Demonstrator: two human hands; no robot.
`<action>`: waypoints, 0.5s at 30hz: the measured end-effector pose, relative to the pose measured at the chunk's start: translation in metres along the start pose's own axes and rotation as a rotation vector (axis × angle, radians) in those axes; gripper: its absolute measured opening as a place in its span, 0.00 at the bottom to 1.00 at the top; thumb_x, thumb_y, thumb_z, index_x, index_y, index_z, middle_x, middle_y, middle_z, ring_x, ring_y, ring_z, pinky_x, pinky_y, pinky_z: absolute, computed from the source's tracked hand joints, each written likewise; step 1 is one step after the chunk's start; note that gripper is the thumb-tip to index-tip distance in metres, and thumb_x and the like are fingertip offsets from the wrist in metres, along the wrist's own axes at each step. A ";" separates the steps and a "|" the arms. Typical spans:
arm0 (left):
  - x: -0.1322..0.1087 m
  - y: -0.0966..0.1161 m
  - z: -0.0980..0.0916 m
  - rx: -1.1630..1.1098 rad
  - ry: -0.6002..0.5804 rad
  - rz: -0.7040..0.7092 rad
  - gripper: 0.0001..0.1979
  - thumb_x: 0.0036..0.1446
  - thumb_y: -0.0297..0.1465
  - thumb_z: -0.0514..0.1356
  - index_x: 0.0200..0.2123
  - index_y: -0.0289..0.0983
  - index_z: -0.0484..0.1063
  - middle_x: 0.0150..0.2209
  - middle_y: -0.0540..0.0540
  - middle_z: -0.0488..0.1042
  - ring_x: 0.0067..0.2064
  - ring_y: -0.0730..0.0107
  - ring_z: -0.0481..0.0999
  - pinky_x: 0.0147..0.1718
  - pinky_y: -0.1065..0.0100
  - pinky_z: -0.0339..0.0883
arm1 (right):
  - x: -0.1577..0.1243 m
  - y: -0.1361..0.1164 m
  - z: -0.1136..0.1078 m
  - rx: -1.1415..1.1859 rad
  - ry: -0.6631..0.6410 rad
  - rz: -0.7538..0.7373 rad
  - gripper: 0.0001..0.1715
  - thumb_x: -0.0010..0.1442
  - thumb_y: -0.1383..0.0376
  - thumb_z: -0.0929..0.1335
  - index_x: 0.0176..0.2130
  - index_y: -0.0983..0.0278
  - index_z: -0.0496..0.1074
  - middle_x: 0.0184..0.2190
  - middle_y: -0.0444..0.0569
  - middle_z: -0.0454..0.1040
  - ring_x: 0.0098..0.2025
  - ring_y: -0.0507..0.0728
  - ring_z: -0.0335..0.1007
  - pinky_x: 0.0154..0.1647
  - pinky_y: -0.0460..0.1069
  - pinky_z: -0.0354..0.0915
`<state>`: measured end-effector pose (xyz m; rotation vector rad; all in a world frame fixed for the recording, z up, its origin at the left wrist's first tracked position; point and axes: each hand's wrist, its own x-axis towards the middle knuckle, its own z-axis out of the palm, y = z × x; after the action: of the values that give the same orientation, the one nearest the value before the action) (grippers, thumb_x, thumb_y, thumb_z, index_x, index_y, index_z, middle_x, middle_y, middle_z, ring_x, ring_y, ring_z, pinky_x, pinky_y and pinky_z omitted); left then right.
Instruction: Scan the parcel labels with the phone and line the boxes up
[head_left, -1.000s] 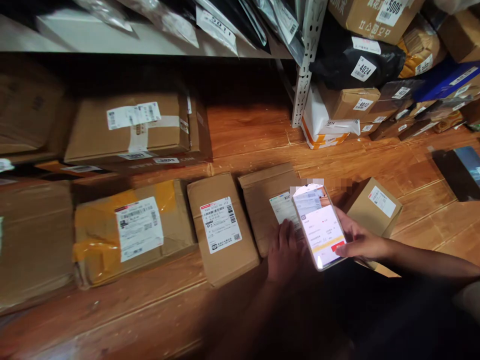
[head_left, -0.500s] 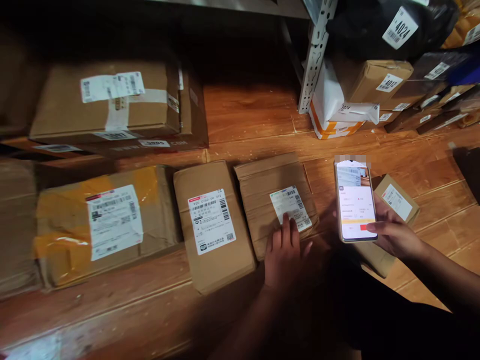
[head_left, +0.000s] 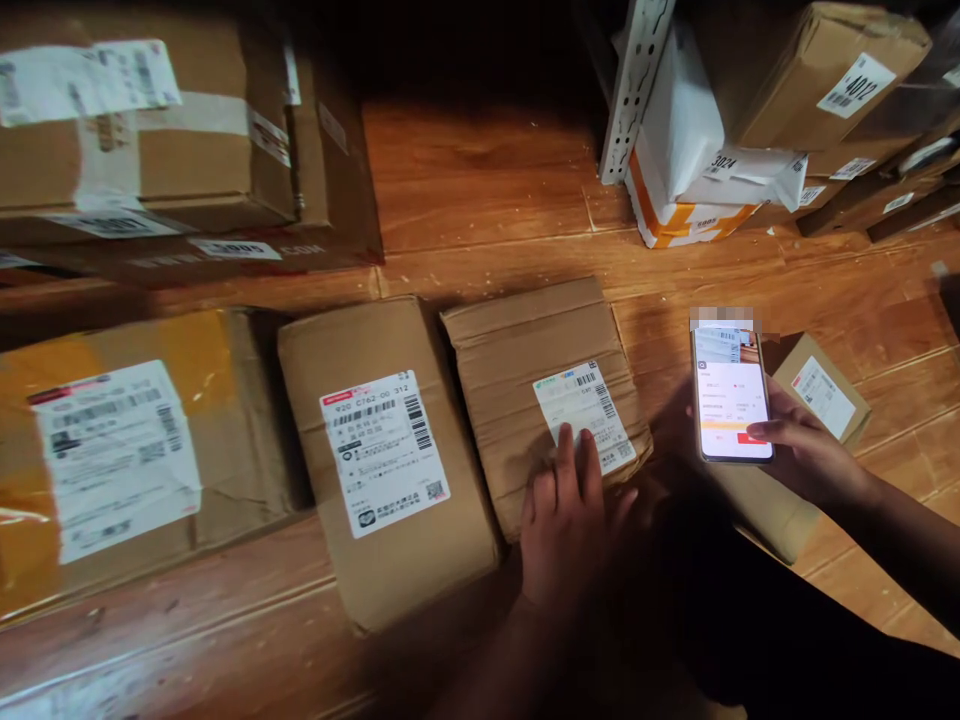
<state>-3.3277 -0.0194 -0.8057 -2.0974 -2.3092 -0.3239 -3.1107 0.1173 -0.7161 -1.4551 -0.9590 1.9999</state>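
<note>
My right hand (head_left: 814, 450) is closed around a smartphone (head_left: 729, 400), its thumb over a red button on the lit screen. My left hand (head_left: 566, 525) rests its stretched fingers on a cardboard box (head_left: 517, 340), with two fingertips at the lower edge of the white shipping label (head_left: 581, 405). Just left of that box lies a second cardboard box (head_left: 375, 590) with a larger label (head_left: 386, 455). A third box (head_left: 240, 430), patched with yellow tape, is farther left. Behind the phone, a small labelled carton (head_left: 851, 400) is partly hidden by my right hand.
Stacked cartons (head_left: 217, 180) stand at the upper left. A perforated metal shelf post (head_left: 634, 95) rises at the top, beside numbered parcels (head_left: 795, 90) on the right. Wooden flooring (head_left: 480, 190) runs beneath everything. My dark-clothed leg (head_left: 787, 620) fills the lower right.
The view has shifted closer, so the boxes at left appear larger and farther left. My left hand still touches the same box, and the phone stays in my right hand.
</note>
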 end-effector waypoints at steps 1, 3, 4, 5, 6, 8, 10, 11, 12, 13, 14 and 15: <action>0.001 -0.001 -0.004 0.011 -0.021 -0.005 0.36 0.67 0.53 0.54 0.67 0.35 0.69 0.69 0.28 0.67 0.43 0.51 0.78 0.44 0.50 0.72 | 0.001 0.001 -0.001 -0.002 0.005 0.009 0.34 0.54 0.63 0.75 0.59 0.51 0.70 0.53 0.52 0.82 0.55 0.70 0.79 0.55 0.69 0.74; 0.004 -0.004 -0.011 0.018 -0.050 0.004 0.35 0.64 0.54 0.57 0.66 0.38 0.70 0.70 0.25 0.65 0.51 0.43 0.78 0.46 0.47 0.73 | 0.002 0.002 -0.001 -0.003 0.010 0.030 0.33 0.53 0.64 0.75 0.58 0.52 0.71 0.52 0.52 0.82 0.54 0.69 0.79 0.53 0.67 0.74; 0.005 -0.006 -0.014 0.009 -0.051 0.021 0.35 0.63 0.54 0.58 0.66 0.39 0.70 0.70 0.24 0.64 0.56 0.39 0.76 0.49 0.45 0.72 | 0.002 0.002 -0.001 0.002 0.009 0.036 0.34 0.54 0.64 0.75 0.59 0.52 0.70 0.52 0.52 0.83 0.53 0.69 0.80 0.53 0.67 0.75; 0.006 -0.009 -0.016 -0.007 -0.045 0.037 0.35 0.62 0.54 0.60 0.65 0.39 0.70 0.70 0.24 0.64 0.60 0.36 0.74 0.52 0.42 0.72 | 0.002 0.003 -0.001 0.009 0.004 0.039 0.35 0.54 0.65 0.74 0.60 0.52 0.70 0.52 0.52 0.83 0.53 0.69 0.80 0.52 0.66 0.75; 0.007 -0.011 -0.017 -0.025 -0.036 0.049 0.35 0.62 0.54 0.61 0.65 0.40 0.70 0.70 0.24 0.64 0.64 0.34 0.71 0.55 0.40 0.70 | 0.002 0.003 -0.001 0.015 -0.002 0.039 0.36 0.54 0.65 0.74 0.61 0.51 0.69 0.51 0.52 0.83 0.52 0.69 0.80 0.51 0.66 0.76; 0.007 -0.016 -0.016 -0.057 -0.027 0.060 0.34 0.61 0.53 0.62 0.64 0.40 0.70 0.71 0.25 0.62 0.69 0.32 0.66 0.60 0.38 0.67 | 0.002 0.003 0.000 0.011 -0.022 0.048 0.37 0.55 0.64 0.74 0.63 0.51 0.68 0.52 0.52 0.82 0.52 0.69 0.80 0.51 0.66 0.75; 0.006 -0.019 -0.014 -0.077 -0.039 0.059 0.34 0.62 0.52 0.62 0.66 0.41 0.68 0.72 0.27 0.61 0.70 0.33 0.64 0.63 0.38 0.66 | 0.002 0.003 0.001 0.000 -0.028 0.052 0.36 0.56 0.63 0.74 0.62 0.50 0.68 0.52 0.52 0.82 0.52 0.69 0.80 0.51 0.67 0.75; 0.006 -0.020 -0.012 -0.089 -0.048 0.051 0.36 0.63 0.52 0.61 0.69 0.41 0.65 0.73 0.27 0.61 0.71 0.34 0.64 0.63 0.40 0.65 | 0.002 0.003 0.001 -0.006 -0.028 0.058 0.35 0.56 0.63 0.74 0.62 0.50 0.69 0.52 0.52 0.82 0.52 0.69 0.80 0.51 0.67 0.75; 0.006 -0.021 -0.012 -0.105 -0.056 0.043 0.39 0.63 0.52 0.61 0.72 0.40 0.61 0.72 0.27 0.61 0.70 0.36 0.65 0.64 0.41 0.65 | 0.002 0.003 0.001 -0.012 -0.028 0.063 0.35 0.56 0.62 0.74 0.61 0.50 0.69 0.52 0.52 0.82 0.52 0.69 0.79 0.52 0.67 0.74; 0.007 -0.021 -0.011 -0.123 -0.060 0.032 0.43 0.64 0.52 0.60 0.75 0.37 0.55 0.72 0.27 0.62 0.70 0.37 0.66 0.65 0.42 0.64 | 0.002 0.003 0.001 -0.017 -0.029 0.068 0.35 0.56 0.61 0.74 0.62 0.50 0.69 0.52 0.52 0.82 0.53 0.69 0.79 0.52 0.68 0.74; 0.007 -0.021 -0.011 -0.140 -0.063 0.021 0.47 0.65 0.52 0.59 0.77 0.34 0.48 0.71 0.27 0.63 0.69 0.38 0.67 0.66 0.44 0.64 | 0.003 0.003 0.002 -0.023 -0.032 0.072 0.35 0.56 0.60 0.74 0.62 0.50 0.68 0.52 0.52 0.82 0.54 0.70 0.79 0.53 0.68 0.74; 0.008 -0.021 -0.011 -0.152 -0.062 0.009 0.50 0.65 0.53 0.58 0.77 0.31 0.42 0.71 0.26 0.64 0.69 0.39 0.68 0.66 0.45 0.64 | 0.003 0.003 0.002 -0.028 -0.035 0.074 0.36 0.56 0.60 0.74 0.63 0.50 0.68 0.52 0.52 0.82 0.54 0.70 0.78 0.53 0.68 0.73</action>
<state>-3.3510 -0.0148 -0.7968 -2.2155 -2.3786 -0.4549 -3.1138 0.1168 -0.7200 -1.4955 -0.9648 2.0796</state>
